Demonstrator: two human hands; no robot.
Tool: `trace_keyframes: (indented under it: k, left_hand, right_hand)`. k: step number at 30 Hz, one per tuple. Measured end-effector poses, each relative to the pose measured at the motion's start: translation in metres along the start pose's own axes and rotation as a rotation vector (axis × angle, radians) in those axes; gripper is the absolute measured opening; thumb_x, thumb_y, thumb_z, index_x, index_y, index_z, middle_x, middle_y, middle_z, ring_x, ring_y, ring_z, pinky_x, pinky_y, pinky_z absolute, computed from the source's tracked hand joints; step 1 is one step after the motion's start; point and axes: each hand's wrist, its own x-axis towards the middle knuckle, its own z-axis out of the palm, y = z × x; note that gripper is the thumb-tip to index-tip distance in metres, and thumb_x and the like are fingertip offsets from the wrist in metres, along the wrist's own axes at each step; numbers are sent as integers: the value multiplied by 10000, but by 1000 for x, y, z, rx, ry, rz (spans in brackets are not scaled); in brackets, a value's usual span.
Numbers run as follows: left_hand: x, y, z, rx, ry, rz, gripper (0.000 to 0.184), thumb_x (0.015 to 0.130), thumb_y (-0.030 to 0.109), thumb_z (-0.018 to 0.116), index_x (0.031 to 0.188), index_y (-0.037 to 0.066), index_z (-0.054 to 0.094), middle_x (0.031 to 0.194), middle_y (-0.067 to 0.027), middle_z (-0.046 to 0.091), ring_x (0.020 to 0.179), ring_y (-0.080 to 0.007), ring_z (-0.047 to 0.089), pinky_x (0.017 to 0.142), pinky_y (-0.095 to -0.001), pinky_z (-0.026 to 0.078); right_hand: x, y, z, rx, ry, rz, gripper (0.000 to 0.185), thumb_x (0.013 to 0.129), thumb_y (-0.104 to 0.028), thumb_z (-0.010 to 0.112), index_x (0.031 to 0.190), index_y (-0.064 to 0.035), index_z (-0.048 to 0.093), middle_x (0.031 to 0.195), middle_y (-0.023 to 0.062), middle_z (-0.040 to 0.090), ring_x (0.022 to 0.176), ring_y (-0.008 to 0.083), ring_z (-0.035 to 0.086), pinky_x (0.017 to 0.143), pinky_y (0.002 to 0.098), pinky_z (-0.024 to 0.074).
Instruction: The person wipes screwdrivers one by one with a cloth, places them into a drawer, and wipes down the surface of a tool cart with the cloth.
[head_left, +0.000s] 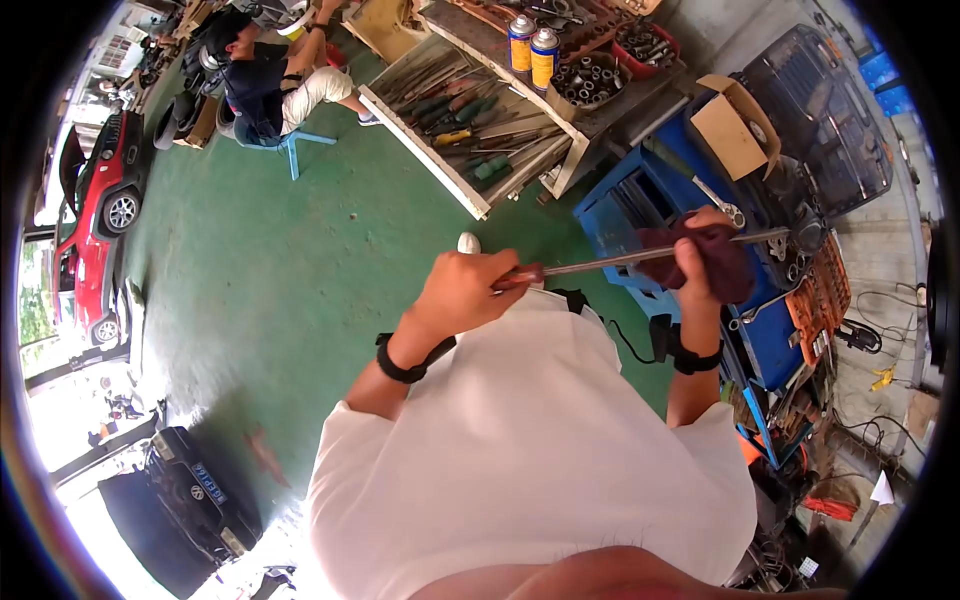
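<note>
My left hand point(460, 293) is closed around the reddish-brown handle of a long screwdriver point(590, 265). Its metal shaft stretches to the right, in front of my body. Farther along the shaft, my right hand point(697, 272) grips a dark maroon cloth point(725, 262), which is bunched around the metal. The shaft's far end pokes out past the cloth, over the blue tool cabinet. How tightly the cloth wraps the shaft cannot be seen. Both wrists wear black bands.
An open drawer point(425, 150) of screwdrivers and files juts out ahead, below a bench with two spray cans point(543, 58). The blue tool cabinet point(765, 345) stands at my right, with a cardboard box point(735, 125) behind. A person point(262, 90) sits on a blue stool; a red car point(95, 215) is far left.
</note>
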Motion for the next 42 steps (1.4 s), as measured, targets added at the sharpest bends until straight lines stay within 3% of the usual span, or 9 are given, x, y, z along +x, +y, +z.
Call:
trace_keyframes:
  k: [12,15,18,22,30,33,34,36,42]
  left_hand:
    - [-37,10,-7,-154,9,-170,187,922,216,651,901,31,671,654,-120,610,502,-295,548,504,-338,446]
    - [-54,-7,-8,-108,80,-138,198,924,224,661,892,29,675,626,-118,598,488,-267,544,492,-334,435]
    - [-69,-14,-19,-105,119,-252,203,921,227,668,883,28,679,602,-111,593,477,-224,543,484,-318,427]
    - [-83,-19,-1,-214,109,-447,172,859,185,731,850,24,672,548,-61,536,460,-164,461,478,-294,409]
    - [-26,0,27,-128,292,-253,268,816,198,789,767,29,587,537,-93,445,441,-214,399,455,-313,380]
    - [-31,13,6,-236,110,-337,317,854,252,775,769,20,576,577,-106,440,489,-226,396,486,-323,367]
    - [-39,7,-1,-229,108,-337,317,854,252,775,769,20,576,577,-106,440,489,-226,396,486,-323,367]
    - [-57,-10,-7,-402,-369,-449,328,868,271,763,760,25,576,602,-84,463,549,-197,431,526,-324,376]
    - [-37,-21,8,-489,-417,-332,368,908,362,703,1016,25,604,731,-83,576,666,-211,564,588,-356,424]
  right_hand:
    - [-16,15,112,-50,-538,-14,155,788,-91,765,841,-54,624,863,75,657,710,192,615,632,302,499]
    - [12,22,95,-61,-532,-315,126,812,-82,739,839,-51,619,903,89,661,722,191,607,650,309,500]
    - [24,20,73,110,-132,55,80,871,-86,660,846,-30,610,946,81,618,711,164,578,631,275,470]
    - [20,12,78,-36,-294,281,122,895,-129,656,843,-30,608,888,32,585,751,128,555,684,271,444]
    - [10,28,114,-23,-453,-65,99,838,-49,720,867,-45,626,866,78,648,674,187,647,622,312,510]
    - [34,40,79,175,-251,-175,120,867,-93,667,939,-65,575,946,108,624,792,180,602,678,307,495]
    - [31,31,66,383,-107,221,160,896,-185,635,926,-50,553,938,93,591,876,192,553,768,311,461]
    - [45,11,55,536,-149,149,299,935,-360,545,974,-68,495,849,114,490,784,183,469,706,312,437]
    - [13,31,74,559,-226,314,283,904,-310,636,1006,-60,549,925,139,570,854,195,555,758,324,471]
